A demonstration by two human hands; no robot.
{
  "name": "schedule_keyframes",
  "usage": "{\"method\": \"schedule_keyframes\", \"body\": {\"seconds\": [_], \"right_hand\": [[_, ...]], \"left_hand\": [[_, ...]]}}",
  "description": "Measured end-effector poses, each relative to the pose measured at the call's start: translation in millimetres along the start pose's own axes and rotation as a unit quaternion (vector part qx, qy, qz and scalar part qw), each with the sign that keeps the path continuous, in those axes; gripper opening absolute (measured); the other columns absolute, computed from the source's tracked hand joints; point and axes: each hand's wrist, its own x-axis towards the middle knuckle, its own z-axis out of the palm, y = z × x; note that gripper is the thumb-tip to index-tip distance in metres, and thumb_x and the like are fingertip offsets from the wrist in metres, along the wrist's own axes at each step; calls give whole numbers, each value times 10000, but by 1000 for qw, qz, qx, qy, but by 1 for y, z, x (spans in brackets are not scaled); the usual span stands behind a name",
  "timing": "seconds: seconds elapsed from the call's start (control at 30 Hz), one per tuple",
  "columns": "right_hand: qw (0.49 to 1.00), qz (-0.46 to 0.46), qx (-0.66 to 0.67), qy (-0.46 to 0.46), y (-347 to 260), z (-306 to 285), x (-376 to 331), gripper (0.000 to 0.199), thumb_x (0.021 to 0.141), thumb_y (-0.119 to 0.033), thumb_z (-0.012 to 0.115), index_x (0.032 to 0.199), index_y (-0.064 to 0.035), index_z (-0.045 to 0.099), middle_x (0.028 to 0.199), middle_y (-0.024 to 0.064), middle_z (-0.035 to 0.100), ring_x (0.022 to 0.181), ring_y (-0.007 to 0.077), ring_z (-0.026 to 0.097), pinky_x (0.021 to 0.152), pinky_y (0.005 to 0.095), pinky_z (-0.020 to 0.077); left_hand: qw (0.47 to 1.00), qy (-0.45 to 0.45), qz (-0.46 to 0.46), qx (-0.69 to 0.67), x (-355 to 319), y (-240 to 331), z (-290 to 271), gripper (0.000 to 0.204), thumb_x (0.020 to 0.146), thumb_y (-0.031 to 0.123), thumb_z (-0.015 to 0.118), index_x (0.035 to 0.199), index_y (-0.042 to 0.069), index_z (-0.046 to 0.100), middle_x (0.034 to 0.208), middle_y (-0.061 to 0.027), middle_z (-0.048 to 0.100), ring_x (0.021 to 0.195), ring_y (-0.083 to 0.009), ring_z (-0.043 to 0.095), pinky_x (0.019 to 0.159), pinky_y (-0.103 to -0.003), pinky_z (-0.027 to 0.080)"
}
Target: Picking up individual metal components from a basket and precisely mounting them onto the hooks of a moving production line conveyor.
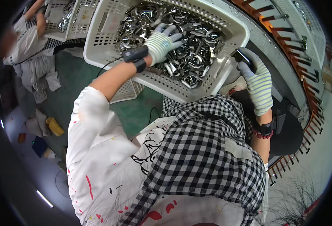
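Observation:
My left hand (pixel 160 45), in a striped knit glove, reaches into a white plastic basket (pixel 92 47). Its fingers are spread and lie over a heap of small shiny metal parts (pixel 190 49). To the right of the basket, my right hand (pixel 259 84), gloved the same way, pinches a shiny metal part (pixel 242 57) between thumb and fingers. That part has a dark, mirror-like face; its exact kind I cannot make out. Both wrists carry strapped-on dark devices.
A curved rack of orange-brown pegs (pixel 282 41) runs along the right side, some pegs bearing dark pieces. Below the big basket stands another white basket (pixel 126 92). At the far left a co-worker's arm (pixel 40 22) is beside more white baskets (pixel 81 20).

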Motion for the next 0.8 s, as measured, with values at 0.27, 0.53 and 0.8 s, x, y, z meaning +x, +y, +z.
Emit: {"method": "schedule_keyframes", "body": {"seconds": [0.27, 0.53, 0.8], "right_hand": [[993, -33, 16, 115, 8, 10, -20, 357, 986, -97, 767, 1328, -5, 720, 1206, 109, 775, 1106, 149, 705, 989, 305, 548], [981, -104, 5, 163, -5, 18, -18, 275, 943, -104, 793, 1213, -52, 775, 1067, 45, 777, 797, 67, 607, 729, 250, 515], [988, -64, 84, 116, -22, 20, -18, 277, 954, -63, 771, 1228, -27, 751, 1131, 60, 769, 994, 139, 698, 852, 277, 543]], "left_hand": [[988, 32, -151, -23, -38, -52, 20, 703, 772, 231, 895, 1424, 197, 634, 1680, -109, 400, 1477, -418, 464, 1204, -588, 405], [968, -57, -229, -91, -72, -90, 26, 706, 823, 170, 822, 1478, 198, 561, 1486, -179, 557, 1176, -426, 686, 984, -520, 593], [867, 236, -256, -355, 38, -115, -155, 600, 977, 495, 691, 1446, 124, 656, 1219, -175, 769, 1069, -307, 760, 954, -398, 594]]}}
